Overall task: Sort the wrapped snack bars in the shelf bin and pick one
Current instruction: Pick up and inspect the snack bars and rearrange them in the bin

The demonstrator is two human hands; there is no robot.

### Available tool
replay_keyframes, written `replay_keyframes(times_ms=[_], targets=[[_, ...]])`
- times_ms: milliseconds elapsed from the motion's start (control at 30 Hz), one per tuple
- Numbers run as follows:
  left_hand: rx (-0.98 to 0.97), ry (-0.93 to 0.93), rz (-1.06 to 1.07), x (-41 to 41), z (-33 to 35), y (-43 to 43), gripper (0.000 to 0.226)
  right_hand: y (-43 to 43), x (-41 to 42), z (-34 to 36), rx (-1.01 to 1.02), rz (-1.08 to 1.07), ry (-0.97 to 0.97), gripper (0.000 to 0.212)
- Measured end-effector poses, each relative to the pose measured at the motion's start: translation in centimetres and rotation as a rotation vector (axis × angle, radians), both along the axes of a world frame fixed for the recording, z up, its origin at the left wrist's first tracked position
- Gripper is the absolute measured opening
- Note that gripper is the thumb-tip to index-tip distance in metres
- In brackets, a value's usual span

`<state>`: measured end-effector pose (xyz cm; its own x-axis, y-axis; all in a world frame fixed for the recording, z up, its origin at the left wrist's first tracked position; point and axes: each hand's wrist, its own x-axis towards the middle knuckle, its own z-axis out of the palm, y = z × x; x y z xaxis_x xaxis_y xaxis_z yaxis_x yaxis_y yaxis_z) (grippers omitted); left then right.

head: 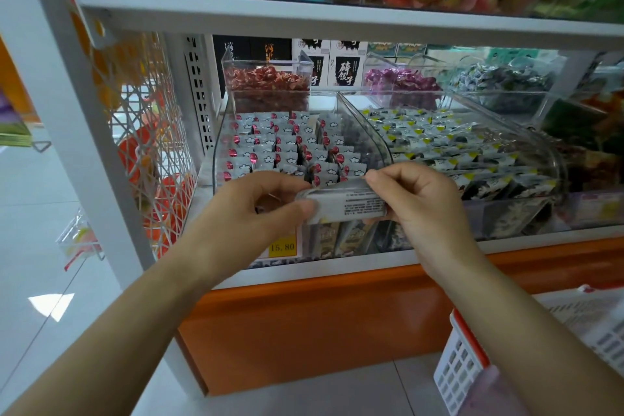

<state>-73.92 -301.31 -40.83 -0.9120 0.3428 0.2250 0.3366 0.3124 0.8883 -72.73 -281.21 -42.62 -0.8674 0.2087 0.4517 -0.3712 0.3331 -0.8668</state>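
A clear shelf bin [219, 132] holds rows of silver-wrapped snack bars [287, 149] with red and white cloud marks. In front of the bin I hold one silver snack bar [351, 204] level, its printed back facing me. My left hand [256, 203] pinches its left end between thumb and fingers. Its right end is pinched by my right hand [415, 196]. The bar hovers just before the bin's front wall.
A second clear bin [526, 142] to the right holds bars with yellow marks. Bins of red [266, 78], purple [401, 83] and other candies stand behind. A yellow price tag [283, 246] is on the shelf front. A white and orange basket [469, 355] sits at the lower right.
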Motion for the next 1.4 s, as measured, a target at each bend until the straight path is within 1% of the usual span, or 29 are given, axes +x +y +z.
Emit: replay_keyframes(times_ms=[33, 67, 200, 433, 533, 667, 733, 800, 867, 967, 1000, 1067, 1100, 1133, 1167, 1200, 1267, 1333, 1400], targets=[[0.013, 0.004, 0.010, 0.0, 0.1, 0.0, 0.034, -0.1, 0.1, 0.0, 0.029, -0.002, 0.016, 0.019], [0.013, 0.024, 0.020, 0.0, 0.1, 0.1, 0.036, -0.2, 0.1, 0.0, 0.050, -0.001, 0.024, 0.019], [0.009, 0.030, 0.032, -0.2, 0.3, -0.2, 0.035, -0.5, 0.2, -0.1, 0.059, 0.028, 0.026, 0.016], [0.063, -0.080, 0.001, -0.9, 0.3, -0.8, 0.034, -0.5, 0.3, -0.1, 0.051, 0.067, 0.000, 0.013], [0.055, -0.085, 0.008, -1.0, 0.2, -0.8, 0.031, -0.5, 0.4, -0.1, 0.058, 0.094, -0.005, 0.014], [-0.019, 0.021, 0.077, -1.3, -0.2, -0.9, 0.031, -0.8, 0.5, 0.0, 0.065, 0.131, -0.012, 0.016], [-0.074, 0.088, 0.093, -1.2, -0.2, -0.8, 0.036, -0.9, 0.5, 0.0, 0.069, 0.105, -0.017, 0.016], [-0.106, 0.137, 0.096, -0.9, -0.2, -0.6, 0.035, -0.9, 0.5, -0.1, 0.088, 0.052, -0.013, 0.016], [-0.108, 0.122, 0.073, -0.6, 0.0, -0.4, 0.030, -0.9, 0.3, -0.3, 0.071, 0.010, -0.019, 0.019], [-0.242, 0.105, 0.010, -0.5, -0.3, -0.2, 0.055, -0.6, 0.0, -0.4, -0.099, 0.018, -0.075, 0.020], [-0.270, 0.131, 0.008, -0.5, -0.5, -0.1, 0.050, -0.5, -0.1, -0.4, -0.143, 0.048, -0.094, 0.018], [-0.218, 0.186, 0.041, -0.5, -0.5, 0.0, 0.018, -0.3, -0.1, -0.4, -0.205, 0.161, -0.118, 0.016], [-0.181, 0.203, 0.079, -0.6, -0.5, 0.0, 0.010, -0.3, -0.1, -0.5, -0.212, 0.226, -0.130, 0.026], [-0.140, 0.210, 0.119, -0.8, -0.5, -0.1, 0.012, -0.3, 0.0, -0.5, -0.174, 0.271, -0.136, 0.040], [-0.103, 0.202, 0.150, -0.9, -0.4, -0.1, 0.015, -0.4, 0.1, -0.5, -0.107, 0.288, -0.135, 0.049], [-0.072, 0.192, 0.167, -0.9, -0.3, -0.1, 0.016, -0.7, 0.2, -0.4, -0.067, 0.292, -0.128, 0.050], [-0.049, 0.215, 0.193, -0.8, -0.1, 0.0, 0.017, -1.3, 0.2, 0.0, -0.093, 0.271, -0.097, 0.041], [-0.092, 0.298, 0.246, -1.0, 0.1, -0.3, 0.021, -1.7, -0.4, 0.8, -0.163, 0.211, -0.066, 0.034], [-0.247, 0.425, 0.375, -2.0, 0.4, -1.1, 0.043, -1.9, -1.8, 1.9, -0.181, 0.139, -0.036, 0.029]])
